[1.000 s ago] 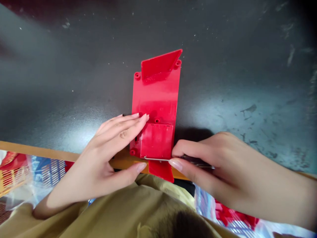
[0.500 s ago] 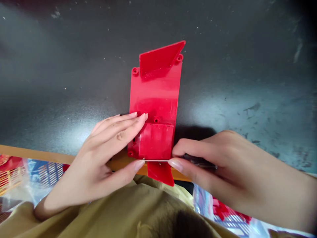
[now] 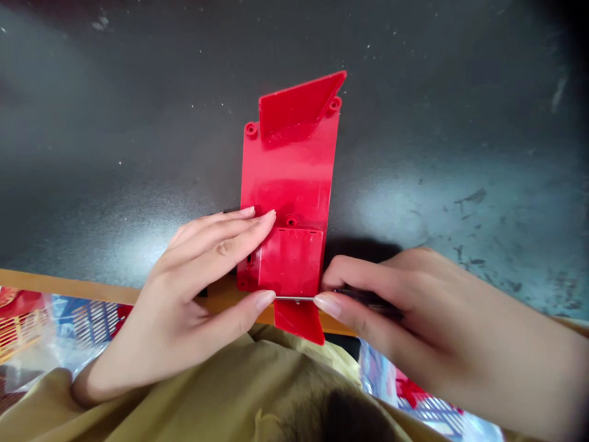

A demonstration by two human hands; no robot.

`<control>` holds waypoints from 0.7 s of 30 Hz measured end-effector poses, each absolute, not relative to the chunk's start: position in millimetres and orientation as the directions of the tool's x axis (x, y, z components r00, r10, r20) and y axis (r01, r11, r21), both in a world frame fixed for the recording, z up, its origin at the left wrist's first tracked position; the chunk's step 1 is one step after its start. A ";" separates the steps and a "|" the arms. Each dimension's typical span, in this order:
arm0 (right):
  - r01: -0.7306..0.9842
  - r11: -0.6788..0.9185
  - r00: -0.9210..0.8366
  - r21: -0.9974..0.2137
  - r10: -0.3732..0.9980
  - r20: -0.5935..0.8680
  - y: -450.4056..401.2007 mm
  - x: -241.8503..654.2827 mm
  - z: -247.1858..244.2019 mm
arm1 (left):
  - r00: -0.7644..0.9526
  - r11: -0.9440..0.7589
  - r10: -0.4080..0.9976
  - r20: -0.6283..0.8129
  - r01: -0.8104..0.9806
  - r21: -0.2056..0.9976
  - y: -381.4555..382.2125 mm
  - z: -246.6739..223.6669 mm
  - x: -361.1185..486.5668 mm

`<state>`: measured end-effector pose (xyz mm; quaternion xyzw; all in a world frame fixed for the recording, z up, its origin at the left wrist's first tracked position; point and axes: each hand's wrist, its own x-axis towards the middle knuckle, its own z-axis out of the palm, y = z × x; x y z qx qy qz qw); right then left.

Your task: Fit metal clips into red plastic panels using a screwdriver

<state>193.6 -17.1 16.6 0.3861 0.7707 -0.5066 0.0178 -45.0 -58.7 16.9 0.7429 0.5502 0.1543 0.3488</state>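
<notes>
A red plastic housing (image 3: 286, 169) lies at the table's front edge, its lower end overhanging. It has a raised angled wall at the far end, round screw posts and a box-like compartment (image 3: 291, 261) near me. My left hand (image 3: 209, 264) holds the housing's left side, fingers laid straight over it and thumb at the compartment's near edge. In my right hand (image 3: 391, 294) is a slim tool with a dark handle (image 3: 368, 299) and a thin metal shaft (image 3: 294, 298). The shaft runs along that near edge to my left thumb, which covers its tip. The tool's exact kind is unclear.
The dark tabletop (image 3: 138, 92) has scuffs and specks and a tan front edge (image 3: 69, 282). Below it at left are a blue basket (image 3: 87, 319), clear plastic bags and red parts. Another basket (image 3: 437, 411) with red parts stands below right.
My left thumb has slid slightly right along the compartment's near edge and now covers the shaft's tip. The housing and my right hand have hardly moved.
</notes>
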 end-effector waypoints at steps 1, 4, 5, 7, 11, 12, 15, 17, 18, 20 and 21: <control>0.616 0.188 -0.700 -0.765 0.576 -0.422 -17.4 193.0 16.8 | 0.331 -0.128 0.929 -0.163 0.703 0.700 -58.9 17.4 -44.4; 0.619 0.187 -0.702 -0.763 0.568 -0.430 -18.3 192.5 17.5 | 0.297 -0.072 0.937 -0.185 0.682 0.727 -59.0 19.1 -42.1; 0.620 0.189 -0.703 -0.762 0.566 -0.431 -18.6 192.7 17.7 | 0.294 -0.065 0.937 -0.187 0.675 0.735 -59.0 19.6 -41.2; 0.629 0.195 -0.699 -0.752 0.565 -0.438 -19.1 193.4 17.7 | 0.302 -0.059 0.932 -0.199 0.671 0.739 -58.8 20.1 -40.1; 0.631 0.189 -0.703 -0.752 0.548 -0.453 -18.1 194.5 17.1 | 0.333 -0.072 0.917 -0.219 0.677 0.732 -58.7 19.7 -41.9; 0.617 0.181 -0.713 -0.766 0.541 -0.446 -17.2 194.7 16.8 | 0.340 -0.078 0.914 -0.221 0.683 0.726 -58.6 19.6 -43.2; 0.535 0.137 -0.758 -0.834 0.514 -0.401 -13.3 195.5 15.7 | 0.405 -0.137 0.888 -0.219 0.687 0.713 -57.1 20.4 -48.8; 0.489 0.104 -0.777 -0.866 0.503 -0.379 -10.9 196.5 15.0 | 0.463 -0.176 0.858 -0.222 0.672 0.719 -55.8 21.8 -52.1; 0.477 0.097 -0.782 -0.874 0.501 -0.371 -10.1 196.9 14.7 | 0.481 -0.186 0.848 -0.223 0.664 0.724 -55.2 22.4 -53.3; 0.464 0.101 -0.786 -0.880 0.504 -0.358 -9.9 197.1 14.3 | 0.488 -0.190 0.844 -0.223 0.661 0.726 -54.6 23.3 -54.0; 0.463 0.112 -0.785 -0.879 0.512 -0.349 -10.5 196.9 14.0 | 0.484 -0.193 0.847 -0.217 0.662 0.724 -54.6 23.4 -53.7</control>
